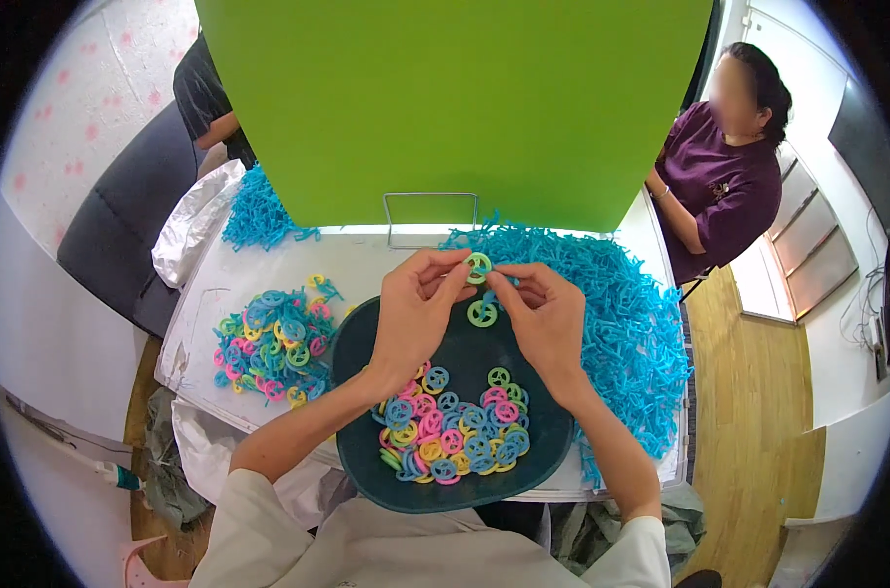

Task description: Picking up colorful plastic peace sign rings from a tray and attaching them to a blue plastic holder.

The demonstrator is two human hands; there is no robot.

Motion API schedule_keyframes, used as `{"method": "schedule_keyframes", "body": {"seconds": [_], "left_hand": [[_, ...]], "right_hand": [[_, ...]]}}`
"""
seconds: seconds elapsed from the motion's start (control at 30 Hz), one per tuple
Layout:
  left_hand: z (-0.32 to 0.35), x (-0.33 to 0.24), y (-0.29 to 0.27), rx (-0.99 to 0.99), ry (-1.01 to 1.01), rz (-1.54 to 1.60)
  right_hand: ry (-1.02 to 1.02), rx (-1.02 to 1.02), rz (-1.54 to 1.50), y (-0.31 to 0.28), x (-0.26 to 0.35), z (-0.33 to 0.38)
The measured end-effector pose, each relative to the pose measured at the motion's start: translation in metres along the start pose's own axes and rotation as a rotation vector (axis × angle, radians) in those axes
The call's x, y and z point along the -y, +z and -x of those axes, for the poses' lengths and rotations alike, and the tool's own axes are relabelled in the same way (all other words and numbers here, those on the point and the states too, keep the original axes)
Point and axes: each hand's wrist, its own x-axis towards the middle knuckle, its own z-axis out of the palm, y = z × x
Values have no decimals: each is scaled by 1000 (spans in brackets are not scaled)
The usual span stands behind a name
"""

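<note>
My left hand (415, 309) pinches a light green spoked plastic ring (478, 260) between thumb and fingertips, above the far part of a dark basin (352, 470). Close against it, the fingertips of my right hand (548, 318) are closed on a small blue plastic piece (490, 295), partly hidden by the fingers. A second green spoked ring (482, 314) hangs just below, beside the right thumb; whether it is joined to the blue piece I cannot tell. Loose pink, blue, yellow and green rings (455, 436) lie in the basin under my hands.
A big heap of blue plastic pieces (631, 343) covers the right of the white table (205, 294). Mixed coloured rings with blue pieces (278, 343) are heaped at left. A green panel (455, 108) stands behind. One person (729, 186) sits at right, another (205, 98) at far left.
</note>
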Motion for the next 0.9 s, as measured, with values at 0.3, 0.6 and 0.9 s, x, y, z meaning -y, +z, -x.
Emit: {"method": "schedule_keyframes", "body": {"seconds": [0.3, 0.6, 0.9], "left_hand": [[-9, -24, -42, 47, -282, 20], [3, -68, -168, -215, -56, -729], [11, -59, -211, -238, 75, -1134]], "right_hand": [[211, 361, -457, -1, 5, -1], [96, 271, 8, -21, -8, -20], [-163, 297, 1114, -98, -34, -15]]}}
